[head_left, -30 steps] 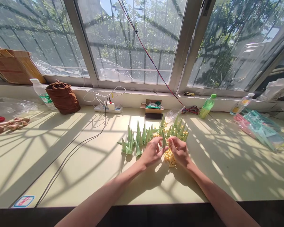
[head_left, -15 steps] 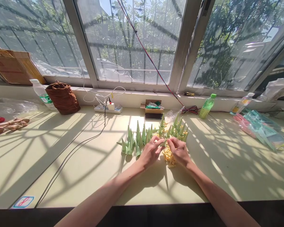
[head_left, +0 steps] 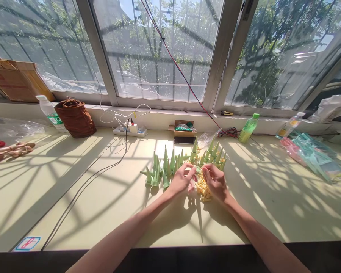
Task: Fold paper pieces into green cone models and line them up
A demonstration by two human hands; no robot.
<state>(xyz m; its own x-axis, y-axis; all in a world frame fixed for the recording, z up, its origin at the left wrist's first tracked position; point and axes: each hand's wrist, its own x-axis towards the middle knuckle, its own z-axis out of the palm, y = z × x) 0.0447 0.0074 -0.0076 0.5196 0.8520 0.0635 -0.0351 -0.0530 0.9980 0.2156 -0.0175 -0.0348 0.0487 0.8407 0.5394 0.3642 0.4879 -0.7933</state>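
Note:
Between my hands, above the table, is a green plastic cone (head_left: 198, 170). My left hand (head_left: 183, 180) pinches it from the left. The fingers of my right hand (head_left: 215, 181) are closed at its right end; whatever small thing they hold is hidden. Below them lies a pile of small yellow pieces (head_left: 202, 188). Several green cones (head_left: 165, 165) stand behind and left of my left hand, a few leaning or lying. More green cones (head_left: 214, 151) stand beyond my right hand, with yellow pieces among them.
Behind the cones sits a small open cardboard box (head_left: 184, 132). A green bottle (head_left: 248, 128) stands to its right, and plastic bags (head_left: 315, 153) lie farther right. On the left are a power strip (head_left: 130, 131), a black cable (head_left: 96, 171) and a brown bag (head_left: 75, 118).
The cone between my hands has turned and shows more clearly. My left fingers have shifted slightly around it. My right hand stays close to its end.

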